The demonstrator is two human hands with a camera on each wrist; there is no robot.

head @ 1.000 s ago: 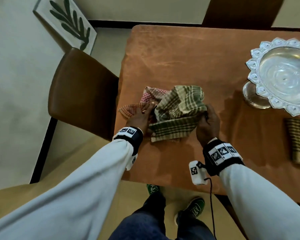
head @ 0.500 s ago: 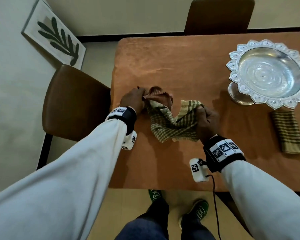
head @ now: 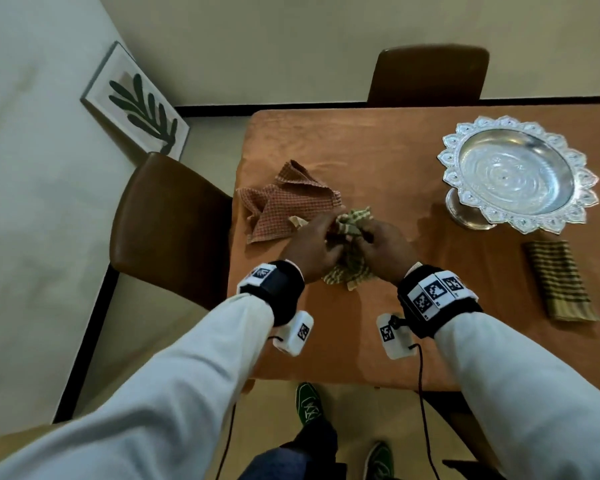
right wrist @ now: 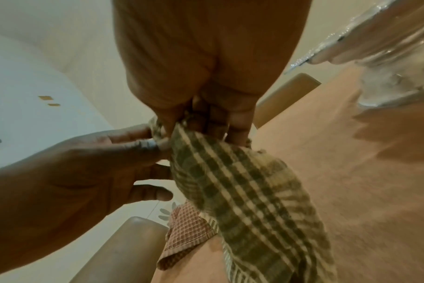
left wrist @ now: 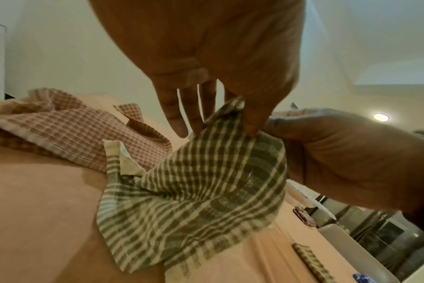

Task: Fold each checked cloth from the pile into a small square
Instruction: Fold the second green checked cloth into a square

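Green cloth (head: pixel 347 252) is bunched, lifted off the surface (head: pixel 361 161) near its front edge, lower end trailing on it. My left hand (head: pixel 312 249) and right hand (head: pixel 383 245) both pinch its top edge, close together. Red cloth (head: pixel 288 202) lies just beside, unfolded. Best next: work the pinches apart to 2 corners, pull the edge taut, lay flat before folding.
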